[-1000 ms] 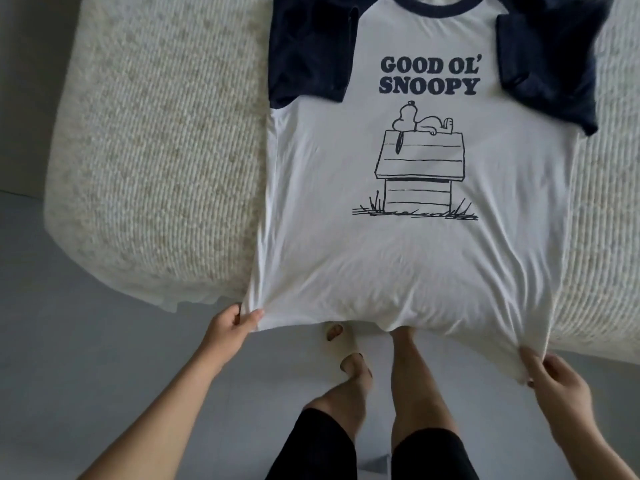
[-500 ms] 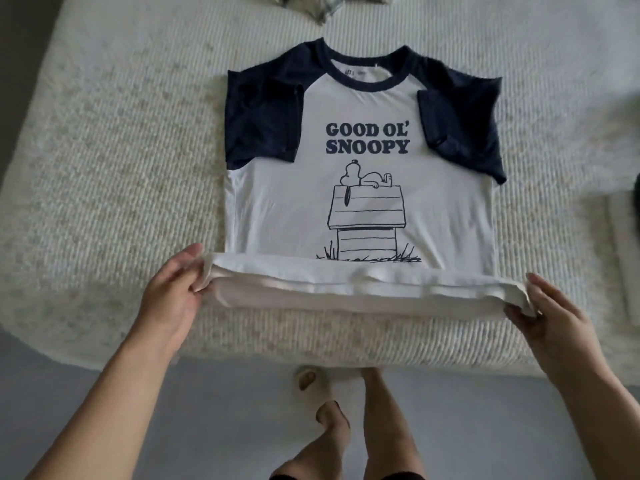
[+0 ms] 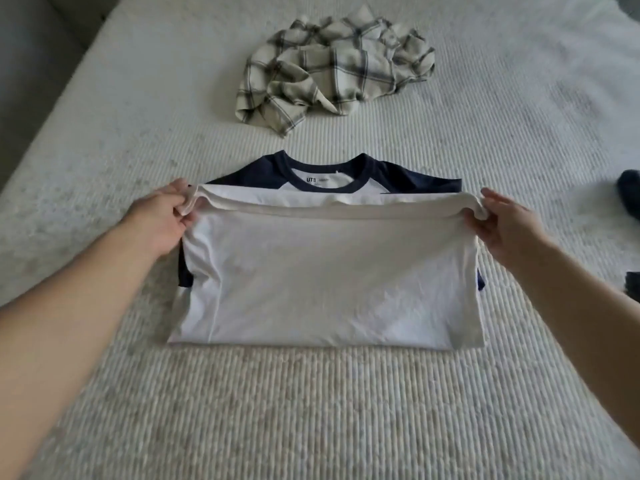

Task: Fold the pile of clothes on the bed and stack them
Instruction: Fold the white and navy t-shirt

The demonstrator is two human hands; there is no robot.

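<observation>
A white T-shirt (image 3: 329,282) with navy sleeves and collar lies on the bed (image 3: 311,410), its lower half doubled up over the chest so the print is hidden. My left hand (image 3: 162,220) pinches the left corner of the hem. My right hand (image 3: 502,226) pinches the right corner. Both hold the hem just below the navy collar, slightly above the cloth underneath. A crumpled cream plaid shirt (image 3: 332,71) lies further back on the bed.
The bed has a ribbed off-white cover. Dark cloth items (image 3: 630,199) show at the right edge, cut off by the frame. A grey surface (image 3: 31,64) borders the bed at the upper left.
Both hands carried the shirt's hem from the bed's near edge up over the printed front toward the collar. The print is now covered, and the plaid shirt has come into view.
</observation>
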